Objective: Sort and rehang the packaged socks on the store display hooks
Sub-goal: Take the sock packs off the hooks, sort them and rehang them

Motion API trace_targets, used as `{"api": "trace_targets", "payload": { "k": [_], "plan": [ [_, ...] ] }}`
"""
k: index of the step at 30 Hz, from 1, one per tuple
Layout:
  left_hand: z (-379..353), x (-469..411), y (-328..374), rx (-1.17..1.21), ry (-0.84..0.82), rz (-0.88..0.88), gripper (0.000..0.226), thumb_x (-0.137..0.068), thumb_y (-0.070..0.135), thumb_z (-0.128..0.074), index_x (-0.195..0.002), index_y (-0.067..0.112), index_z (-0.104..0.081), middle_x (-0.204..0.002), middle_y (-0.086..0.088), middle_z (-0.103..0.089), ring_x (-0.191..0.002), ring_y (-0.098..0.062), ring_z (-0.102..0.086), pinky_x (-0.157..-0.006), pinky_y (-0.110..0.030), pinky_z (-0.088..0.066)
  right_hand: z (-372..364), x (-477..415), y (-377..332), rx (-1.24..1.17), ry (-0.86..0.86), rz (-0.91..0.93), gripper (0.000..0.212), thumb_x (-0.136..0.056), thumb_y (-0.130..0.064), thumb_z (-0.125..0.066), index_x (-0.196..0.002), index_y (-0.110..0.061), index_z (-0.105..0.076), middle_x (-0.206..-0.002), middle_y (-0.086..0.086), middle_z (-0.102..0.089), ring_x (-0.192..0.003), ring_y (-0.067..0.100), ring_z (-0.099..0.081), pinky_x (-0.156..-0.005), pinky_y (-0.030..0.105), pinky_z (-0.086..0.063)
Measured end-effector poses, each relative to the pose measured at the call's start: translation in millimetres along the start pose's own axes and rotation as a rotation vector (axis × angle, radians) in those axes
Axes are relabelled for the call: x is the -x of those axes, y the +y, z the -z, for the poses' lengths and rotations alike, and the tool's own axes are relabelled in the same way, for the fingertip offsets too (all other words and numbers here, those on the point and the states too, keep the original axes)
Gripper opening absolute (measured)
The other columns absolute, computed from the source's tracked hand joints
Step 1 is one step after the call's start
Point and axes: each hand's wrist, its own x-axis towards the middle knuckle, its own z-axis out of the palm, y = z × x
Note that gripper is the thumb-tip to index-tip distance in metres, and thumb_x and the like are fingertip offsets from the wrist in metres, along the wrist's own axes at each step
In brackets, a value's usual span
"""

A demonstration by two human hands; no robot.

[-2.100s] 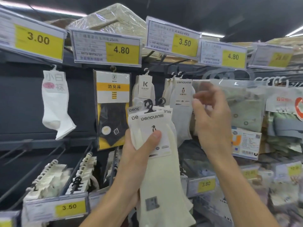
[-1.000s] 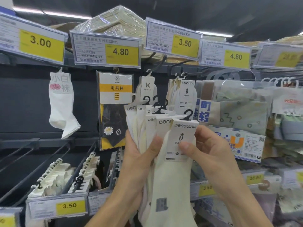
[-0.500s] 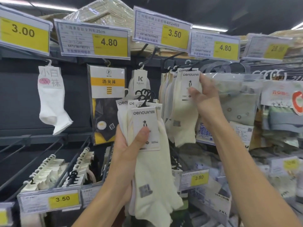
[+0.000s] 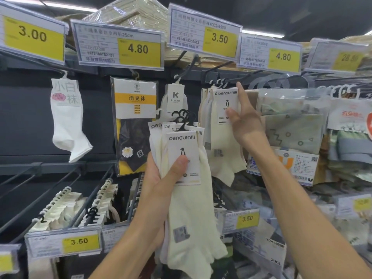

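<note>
Fingers [image 4: 179, 166] of left hand [image 4: 159, 178] clamp sock bundle [image 4: 187, 208]; right hand [image 4: 245, 125] pinches hung pair [image 4: 223, 137]

The left hand [image 4: 161, 184] grips a bundle of cream fabric ankle socks [image 4: 191, 218], its thumb pressed on the front white cardboard header card [image 4: 182, 156], which bears a penguin logo. Black plastic hangers [image 4: 184, 117] fan out above the bundle. Higher and to the right, the right hand [image 4: 244, 121] pinches the white header of a hanging cream sock pair [image 4: 223, 146], thumb on its front, fingers rising behind its right edge. That pair hangs foremost in a row of similar pairs on a dark metal display hook [image 4: 233, 78], under a yellow 3.50 price tag [image 4: 219, 39]. Further left hang a pale KUN AO sock pack [image 4: 175, 97], a black-and-yellow flat sock packet [image 4: 134, 125] and a single white ankle sock [image 4: 66, 121]
</note>
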Motion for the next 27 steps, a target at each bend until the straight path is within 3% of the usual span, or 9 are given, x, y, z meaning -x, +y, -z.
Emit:
{"api": "trace_targets", "payload": {
  "k": [3,5,7,10,13,17,21,27],
  "plan": [
    [-2,1,0,0.010,0.002,0.001,0.053,-0.079,0.038,-0.076,-0.128,0.038,-0.056,-0.115,0.002,-0.074,-0.099,-0.020,-0.074,-0.069,-0.031,-0.060,4,6,-4,0.093,-0.043,-0.054,0.068,-0.101,-0.019,-0.049,-0.155,-0.041,-0.015,-0.137,0.000,-0.058,-0.106,0.022,-0.060,-0.084,0.035,-0.050],
    [-1,2,0,0.016,-0.001,0.002,0.054,-0.077,0.037,-0.076,-0.127,0.039,-0.056,-0.117,0.002,-0.073,-0.102,-0.022,-0.073,-0.073,-0.034,-0.061,6,24,-8,0.171,0.038,0.005,0.063,-0.098,-0.020,-0.056,-0.154,-0.031,-0.028,-0.142,0.002,-0.052,-0.121,0.023,-0.055,-0.099,0.038,-0.047],
    [-1,2,-1,0.019,-0.003,-0.001,0.053,-0.077,0.034,-0.076,-0.126,0.039,-0.056,-0.118,0.001,-0.072,-0.105,-0.024,-0.072,-0.078,-0.040,-0.061,6,54,-13,0.074,0.170,0.130,0.051,-0.097,-0.023,-0.058,-0.145,-0.026,-0.044,-0.138,0.000,-0.052,-0.124,0.018,-0.053,-0.106,0.037,-0.045],
    [-1,0,-2,0.008,-0.008,-0.017,0.059,-0.078,0.026,-0.079,-0.128,0.040,-0.053,-0.122,0.000,-0.071,-0.109,-0.026,-0.070,-0.086,-0.049,-0.059,4,106,-26,-0.303,0.146,0.205,0.030,-0.091,-0.041,-0.063,-0.120,-0.034,-0.060,-0.102,-0.014,-0.063,-0.096,0.008,-0.063,-0.080,0.021,-0.054],
    [-2,-2,-4,-0.001,-0.020,-0.042,0.064,-0.076,0.021,-0.084,-0.128,0.041,-0.052,-0.123,-0.005,-0.070,-0.111,-0.032,-0.069,-0.088,-0.060,-0.055,-2,139,-43,-0.439,-0.079,0.158,0.038,-0.073,-0.054,-0.075,-0.106,-0.044,-0.061,-0.093,-0.009,-0.066,-0.082,0.007,-0.066,-0.064,0.022,-0.056],
    [0,0,-6,0.060,-0.062,-0.028,0.048,-0.085,0.030,-0.073,-0.127,0.040,-0.053,-0.123,-0.007,-0.070,-0.110,-0.032,-0.069,-0.083,-0.053,-0.059,-4,142,-43,-0.516,-0.142,0.069,0.044,-0.065,-0.042,-0.089,-0.102,-0.038,-0.066,-0.095,0.001,-0.071,-0.085,0.023,-0.067,-0.068,0.034,-0.058],
    [4,0,-8,0.098,-0.044,-0.002,0.035,-0.091,0.032,-0.058,-0.126,0.038,-0.056,-0.125,-0.006,-0.069,-0.111,-0.029,-0.069,-0.086,-0.047,-0.059,-1,137,-35,-0.601,-0.148,0.004,0.030,-0.068,-0.036,-0.080,-0.095,-0.029,-0.069,-0.096,0.003,-0.073,-0.086,0.029,-0.069,-0.077,0.038,-0.058],
    [-1,-1,-7,0.014,-0.004,-0.102,0.045,-0.091,0.031,-0.064,-0.132,0.045,-0.050,-0.130,0.001,-0.067,-0.119,-0.024,-0.065,-0.094,-0.049,-0.054,0,138,-36,-0.555,-0.052,0.035,0.027,-0.074,-0.029,-0.080,-0.099,-0.033,-0.070,-0.086,-0.002,-0.071,-0.075,0.005,-0.064,-0.069,0.013,-0.050]
  ]
}}
